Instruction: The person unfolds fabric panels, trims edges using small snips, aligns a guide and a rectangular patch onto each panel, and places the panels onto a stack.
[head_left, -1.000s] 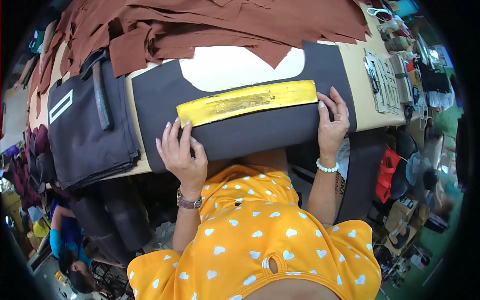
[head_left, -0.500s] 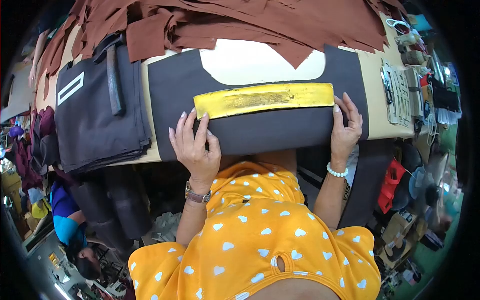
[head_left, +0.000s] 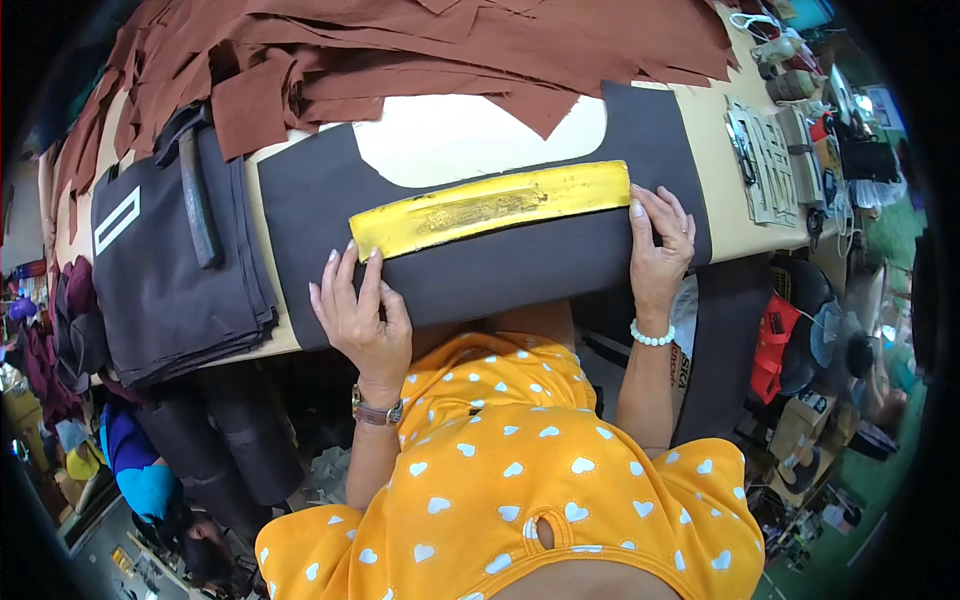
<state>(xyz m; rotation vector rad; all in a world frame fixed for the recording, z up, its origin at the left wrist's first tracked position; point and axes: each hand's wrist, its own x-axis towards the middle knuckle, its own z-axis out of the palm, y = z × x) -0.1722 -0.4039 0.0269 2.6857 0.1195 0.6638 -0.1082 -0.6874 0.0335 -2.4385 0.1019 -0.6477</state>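
Note:
A curved yellow strip (head_left: 490, 208), scuffed dark along its middle, lies on a dark sheet (head_left: 480, 275) on the table. The fingertips of my left hand (head_left: 365, 320) touch the strip's lower left corner, with the fingers somewhat spread. At the other end, the thumb and fingers of my right hand (head_left: 660, 240) rest against the strip's right edge. Between them, my hands hold the strip by its two ends. What the fingertips do under its edge is hidden.
Stacked dark sheets (head_left: 170, 270) lie to the left, with a hammer (head_left: 198, 190) and a white rectangular frame (head_left: 118, 221) on top. Brown fabric pieces (head_left: 430, 50) cover the table's far side. Flat metal tools (head_left: 765, 165) lie at right. Another person (head_left: 150, 480) is at lower left.
The whole view has shifted and turned slightly, so the table appears further left and tilted. My hands stay at the strip's two ends, and the strip keeps about the same place on the dark sheet.

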